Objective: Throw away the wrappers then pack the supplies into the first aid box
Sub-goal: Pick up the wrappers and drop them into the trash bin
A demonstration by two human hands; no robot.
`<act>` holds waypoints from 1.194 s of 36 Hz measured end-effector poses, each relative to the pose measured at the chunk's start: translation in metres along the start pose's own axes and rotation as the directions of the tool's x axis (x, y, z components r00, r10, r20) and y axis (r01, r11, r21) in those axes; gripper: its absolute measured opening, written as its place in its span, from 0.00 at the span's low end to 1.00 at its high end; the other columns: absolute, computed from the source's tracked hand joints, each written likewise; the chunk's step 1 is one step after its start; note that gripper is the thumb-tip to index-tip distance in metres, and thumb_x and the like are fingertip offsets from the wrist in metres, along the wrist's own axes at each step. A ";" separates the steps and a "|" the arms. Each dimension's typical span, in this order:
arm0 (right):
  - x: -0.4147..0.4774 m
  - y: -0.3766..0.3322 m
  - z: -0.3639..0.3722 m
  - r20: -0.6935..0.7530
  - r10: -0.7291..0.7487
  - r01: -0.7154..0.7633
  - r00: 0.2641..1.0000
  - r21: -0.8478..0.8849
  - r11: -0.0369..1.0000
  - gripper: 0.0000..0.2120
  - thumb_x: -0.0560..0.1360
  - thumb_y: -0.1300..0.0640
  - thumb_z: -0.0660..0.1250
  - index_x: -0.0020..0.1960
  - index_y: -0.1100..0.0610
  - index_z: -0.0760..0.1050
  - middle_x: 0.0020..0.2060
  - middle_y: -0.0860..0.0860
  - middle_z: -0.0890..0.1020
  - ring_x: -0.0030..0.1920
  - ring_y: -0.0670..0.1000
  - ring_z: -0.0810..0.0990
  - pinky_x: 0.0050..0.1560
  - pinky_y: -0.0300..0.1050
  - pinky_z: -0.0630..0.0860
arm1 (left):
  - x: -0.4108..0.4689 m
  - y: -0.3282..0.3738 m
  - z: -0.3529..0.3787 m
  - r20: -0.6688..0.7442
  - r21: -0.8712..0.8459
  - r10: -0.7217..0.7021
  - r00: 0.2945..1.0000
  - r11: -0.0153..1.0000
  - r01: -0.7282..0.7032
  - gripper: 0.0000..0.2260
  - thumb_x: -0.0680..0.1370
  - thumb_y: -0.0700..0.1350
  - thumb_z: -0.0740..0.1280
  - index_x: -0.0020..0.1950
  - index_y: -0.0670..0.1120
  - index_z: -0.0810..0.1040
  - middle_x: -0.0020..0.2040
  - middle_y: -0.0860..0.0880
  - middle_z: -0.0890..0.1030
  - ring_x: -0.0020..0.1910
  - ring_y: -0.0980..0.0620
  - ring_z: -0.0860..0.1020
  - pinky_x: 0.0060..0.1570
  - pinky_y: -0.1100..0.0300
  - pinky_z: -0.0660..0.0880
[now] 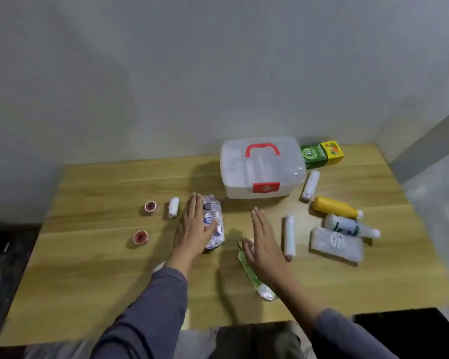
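Looks like barely started: first aid box (262, 168) sits shut at upper centre of the table (94, 275), all supplies still spread out around it. Left hand (196, 225) lies flat, fingers loosely spread, on a crinkled white-blue wrapper (214, 222) at centre; right hand (263, 244) hovers open, fingers straight and holding nothing, over a green-white wrapper (254, 278). Bottles, rolls and tape remain unpacked.

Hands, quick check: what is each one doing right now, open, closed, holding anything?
Left hand: open, fingers flat on the crinkled white-and-blue plastic packet, not gripping it.
Right hand: open, holding nothing, above the green-and-white wrapper.
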State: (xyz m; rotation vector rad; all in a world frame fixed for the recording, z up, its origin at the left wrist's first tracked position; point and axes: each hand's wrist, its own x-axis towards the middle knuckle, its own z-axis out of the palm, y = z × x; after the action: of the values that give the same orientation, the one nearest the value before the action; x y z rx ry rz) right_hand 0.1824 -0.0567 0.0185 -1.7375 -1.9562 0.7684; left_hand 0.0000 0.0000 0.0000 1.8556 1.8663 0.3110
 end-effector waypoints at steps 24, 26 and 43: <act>-0.017 0.030 0.041 -0.092 0.192 -0.193 0.977 -0.007 0.981 0.32 0.68 0.52 0.73 0.67 0.61 0.67 0.64 0.57 0.72 0.63 0.57 0.70 0.63 0.48 0.68 | 0.030 0.001 0.020 0.052 -0.313 -0.139 0.989 0.938 0.148 0.26 0.68 0.36 0.73 0.64 0.43 0.71 0.62 0.43 0.69 0.60 0.44 0.71 0.50 0.63 0.65; -0.014 0.028 0.038 -0.073 0.236 -0.229 0.969 0.101 0.968 0.32 0.67 0.55 0.75 0.67 0.61 0.67 0.63 0.57 0.71 0.63 0.55 0.69 0.63 0.40 0.65 | 0.030 0.002 0.017 0.085 -0.349 -0.145 0.986 0.922 0.166 0.26 0.68 0.34 0.72 0.64 0.44 0.71 0.62 0.43 0.69 0.60 0.45 0.71 0.46 0.66 0.62; 0.030 -0.040 0.003 0.070 0.094 -0.108 0.993 0.235 0.966 0.26 0.68 0.60 0.73 0.65 0.55 0.72 0.60 0.54 0.78 0.58 0.52 0.76 0.54 0.34 0.67 | 0.021 -0.012 -0.074 -0.037 -0.589 -0.258 0.965 0.786 0.187 0.26 0.68 0.31 0.70 0.64 0.48 0.75 0.54 0.46 0.77 0.48 0.47 0.77 0.46 0.59 0.74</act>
State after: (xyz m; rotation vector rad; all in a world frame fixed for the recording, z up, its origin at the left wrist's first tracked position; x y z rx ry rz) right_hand 0.1459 -0.0300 0.0400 -1.6957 -1.7385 1.0549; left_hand -0.0460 0.0329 0.0539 1.2061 1.7719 0.8215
